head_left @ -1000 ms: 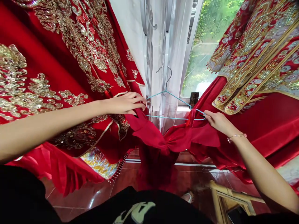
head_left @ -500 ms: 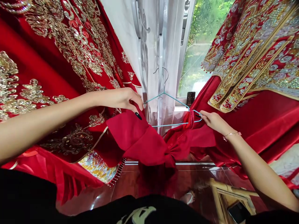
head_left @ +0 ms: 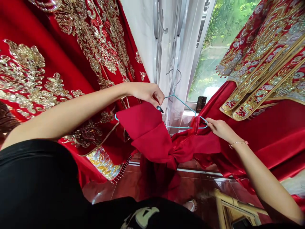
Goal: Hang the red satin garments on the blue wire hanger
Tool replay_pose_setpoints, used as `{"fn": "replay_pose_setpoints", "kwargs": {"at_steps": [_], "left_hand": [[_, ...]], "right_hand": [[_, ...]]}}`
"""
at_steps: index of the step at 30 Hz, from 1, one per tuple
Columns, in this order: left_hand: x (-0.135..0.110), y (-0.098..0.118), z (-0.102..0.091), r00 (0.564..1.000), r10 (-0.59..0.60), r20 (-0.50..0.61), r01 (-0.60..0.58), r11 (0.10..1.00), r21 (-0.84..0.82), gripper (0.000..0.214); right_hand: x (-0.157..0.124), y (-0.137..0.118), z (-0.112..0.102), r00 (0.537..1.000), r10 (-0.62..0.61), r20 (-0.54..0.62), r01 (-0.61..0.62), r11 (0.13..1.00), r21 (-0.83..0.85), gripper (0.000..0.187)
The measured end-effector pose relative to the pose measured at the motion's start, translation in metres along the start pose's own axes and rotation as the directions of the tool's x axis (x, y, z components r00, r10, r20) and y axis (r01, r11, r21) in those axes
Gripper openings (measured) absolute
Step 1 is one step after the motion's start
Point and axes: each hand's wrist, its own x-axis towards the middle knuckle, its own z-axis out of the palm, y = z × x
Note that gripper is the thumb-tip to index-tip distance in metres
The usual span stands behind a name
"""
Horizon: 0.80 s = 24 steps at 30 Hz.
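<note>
A light blue wire hanger hangs in front of the white curtain, with a plain red garment draped over it. My left hand is closed, pinching the garment's top edge at the hanger's left shoulder. My right hand, with a thin bracelet on the wrist, pinches the red cloth at the hanger's right end. The cloth sags between both hands towards the floor.
Red robes with gold embroidery hang at the left and at the right. A white curtain and a window lie behind. A small dark bottle stands on the sill. A wooden frame stands on the red tiled floor.
My left hand has pulled the red cloth up and rightwards over the hanger's left shoulder. The right hand has stayed at the hanger's right end. The view has shifted slightly.
</note>
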Motion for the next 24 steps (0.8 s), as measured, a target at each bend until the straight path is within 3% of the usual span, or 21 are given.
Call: {"fn": "replay_pose_setpoints", "kwargs": {"at_steps": [3, 6, 8, 11, 13, 17, 21, 24], "left_hand": [[0.002, -0.012, 0.019, 0.974, 0.124, -0.190, -0.101, 0.987, 0.127, 0.023], [-0.006, -0.029, 0.042, 0.855, 0.164, -0.491, -0.051, 0.971, 0.235, 0.018], [-0.014, -0.038, 0.056, 0.770, 0.140, -0.622, 0.006, 0.974, 0.227, 0.021], [-0.022, -0.045, 0.075, 0.714, 0.015, -0.700, 0.079, 0.992, 0.102, 0.036], [-0.021, -0.046, 0.083, 0.699, -0.085, -0.711, 0.133, 0.991, 0.012, 0.040], [-0.008, -0.044, 0.087, 0.720, -0.175, -0.672, 0.177, 0.982, -0.066, 0.034], [0.003, -0.046, 0.084, 0.727, -0.161, -0.667, 0.177, 0.983, -0.045, 0.027], [0.002, -0.051, 0.084, 0.754, -0.108, -0.648, 0.141, 0.990, -0.001, 0.025]], "right_hand": [[-0.002, -0.003, -0.003, 1.000, 0.009, -0.021, -0.009, 1.000, 0.007, 0.021], [-0.002, -0.004, -0.004, 0.999, 0.020, -0.025, -0.019, 1.000, 0.008, 0.023], [-0.002, -0.004, -0.003, 1.000, 0.018, 0.003, -0.018, 1.000, 0.000, 0.026], [-0.004, -0.002, -0.004, 1.000, 0.015, 0.022, -0.014, 0.999, -0.036, 0.032], [-0.006, 0.000, -0.010, 1.000, -0.010, 0.016, 0.011, 0.997, -0.077, 0.036], [-0.005, 0.000, -0.041, 0.997, -0.051, 0.051, 0.057, 0.991, -0.122, 0.049], [0.009, -0.009, -0.078, 0.998, -0.026, 0.057, 0.033, 0.993, -0.113, 0.057], [0.027, -0.018, -0.089, 1.000, -0.015, -0.003, 0.014, 0.988, -0.151, 0.058]]}}
